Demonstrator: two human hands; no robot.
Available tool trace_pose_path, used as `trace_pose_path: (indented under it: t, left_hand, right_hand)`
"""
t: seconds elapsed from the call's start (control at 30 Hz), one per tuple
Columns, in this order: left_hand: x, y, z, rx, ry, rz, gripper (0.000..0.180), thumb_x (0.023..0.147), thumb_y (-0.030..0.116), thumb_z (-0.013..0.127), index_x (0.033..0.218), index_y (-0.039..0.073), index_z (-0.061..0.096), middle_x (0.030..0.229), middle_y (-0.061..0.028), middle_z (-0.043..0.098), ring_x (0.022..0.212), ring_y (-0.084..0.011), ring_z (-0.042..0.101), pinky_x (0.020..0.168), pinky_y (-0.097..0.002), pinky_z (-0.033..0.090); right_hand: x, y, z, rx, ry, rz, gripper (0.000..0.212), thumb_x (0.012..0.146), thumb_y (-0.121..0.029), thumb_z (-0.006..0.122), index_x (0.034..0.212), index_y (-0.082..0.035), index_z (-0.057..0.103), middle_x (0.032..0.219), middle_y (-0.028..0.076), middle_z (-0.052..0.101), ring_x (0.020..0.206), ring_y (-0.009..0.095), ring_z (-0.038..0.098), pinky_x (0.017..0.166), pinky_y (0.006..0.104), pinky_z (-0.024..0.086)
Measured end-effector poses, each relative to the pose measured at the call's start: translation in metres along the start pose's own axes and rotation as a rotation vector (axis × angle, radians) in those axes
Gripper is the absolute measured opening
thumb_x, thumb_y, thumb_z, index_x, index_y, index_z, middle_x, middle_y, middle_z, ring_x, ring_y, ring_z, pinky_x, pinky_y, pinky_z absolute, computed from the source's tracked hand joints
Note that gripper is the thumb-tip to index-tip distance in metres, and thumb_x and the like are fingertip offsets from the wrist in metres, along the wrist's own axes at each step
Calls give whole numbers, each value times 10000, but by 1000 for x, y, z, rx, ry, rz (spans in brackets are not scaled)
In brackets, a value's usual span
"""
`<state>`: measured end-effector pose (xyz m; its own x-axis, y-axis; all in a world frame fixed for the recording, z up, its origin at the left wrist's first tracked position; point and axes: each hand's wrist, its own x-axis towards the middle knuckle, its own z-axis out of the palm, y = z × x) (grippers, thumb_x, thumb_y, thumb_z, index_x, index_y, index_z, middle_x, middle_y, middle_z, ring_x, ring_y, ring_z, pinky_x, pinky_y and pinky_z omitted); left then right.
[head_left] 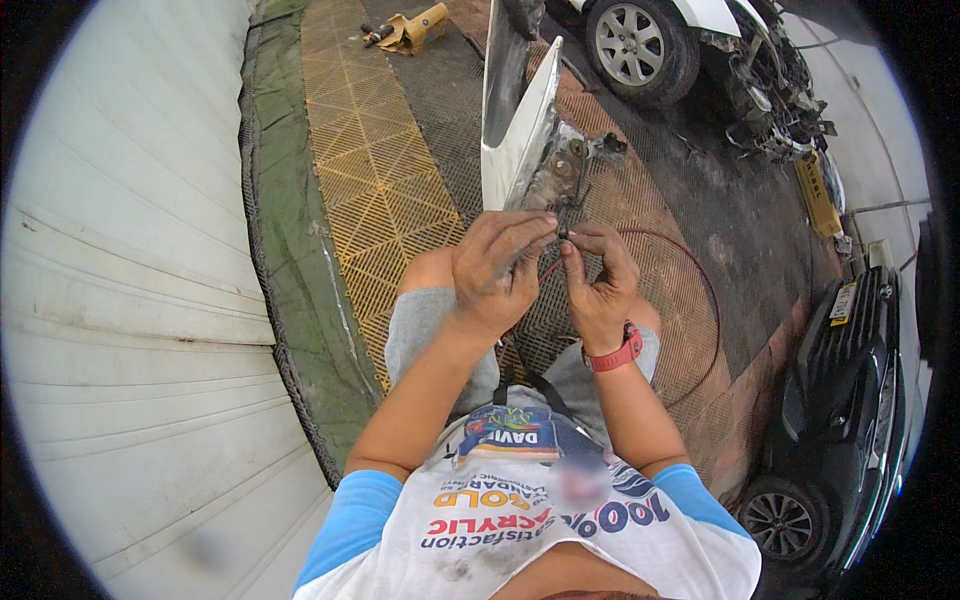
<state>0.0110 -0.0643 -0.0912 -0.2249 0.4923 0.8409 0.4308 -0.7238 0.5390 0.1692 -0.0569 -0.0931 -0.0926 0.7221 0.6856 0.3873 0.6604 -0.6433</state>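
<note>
Both my hands meet in front of a white car body panel point(518, 135). The panel stands on edge, its near end bare, dirty metal with dark fittings. Between my fingertips is a small dark part point(563, 234), too small to name. My right hand point(602, 285), a red watch on its wrist, pinches this part between thumb and forefinger. My left hand point(497, 268) is closed, thumb and fingertips pressed together beside the same part; whatever they grip is hidden. A thin dark strand point(574, 203) runs from the panel's end down toward my fingers.
A red hose point(716, 300) curves over the mat to my right. At the far right stands a white car with its front stripped point(775, 95), its wheel point(630, 45) near the panel. A black car point(835, 410) is at the right. Brown paper point(412, 32) lies far left.
</note>
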Motion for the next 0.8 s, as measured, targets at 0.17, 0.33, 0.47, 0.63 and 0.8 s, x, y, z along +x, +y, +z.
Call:
trace_pose_path:
  t: [0.17, 0.33, 0.47, 0.63, 0.8]
  left_hand:
    - [-2, 2, 2, 64, -22, 69, 285, 813, -74, 747, 1070, 42, 702, 995, -108, 740, 877, -277, 698, 770, -357, 552]
    - [1, 4, 3, 48, 53, -32, 205, 875, -13, 751, 1068, 30, 699, 978, -118, 739, 860, -254, 701, 760, -342, 544]
    - [15, 15, 5, 12, 106, -258, 113, 895, 93, 768, 976, 29, 722, 913, -112, 737, 831, -301, 710, 746, -374, 552]
    - [36, 24, 2, 78, 43, -238, 111, 876, 89, 782, 945, 18, 732, 898, -124, 744, 824, -298, 722, 747, -371, 555]
    - [34, 27, 0, 104, 27, -230, 123, 877, 59, 782, 984, 6, 758, 911, -120, 757, 834, -237, 730, 766, -331, 556]
  right_hand:
    - [8, -10, -3, 521, 64, 187, 165, 933, -89, 707, 1068, 5, 704, 1051, 136, 727, 954, 262, 699, 885, 356, 536]
    - [41, -21, -19, 722, -100, 546, 246, 981, -124, 673, 1152, 52, 687, 1043, 121, 724, 979, 213, 695, 907, 344, 547]
    - [50, -24, -19, 738, -180, 536, 237, 931, -41, 717, 1151, 43, 693, 1047, 107, 725, 954, 178, 696, 879, 319, 562]
    - [52, -22, -12, 761, -152, 557, 252, 901, 17, 740, 1149, 30, 696, 1047, 80, 723, 910, 130, 691, 850, 270, 559]
    - [52, -22, -7, 624, -196, 520, 222, 896, 11, 753, 1106, 28, 682, 1024, 51, 701, 907, 98, 669, 816, 243, 543]
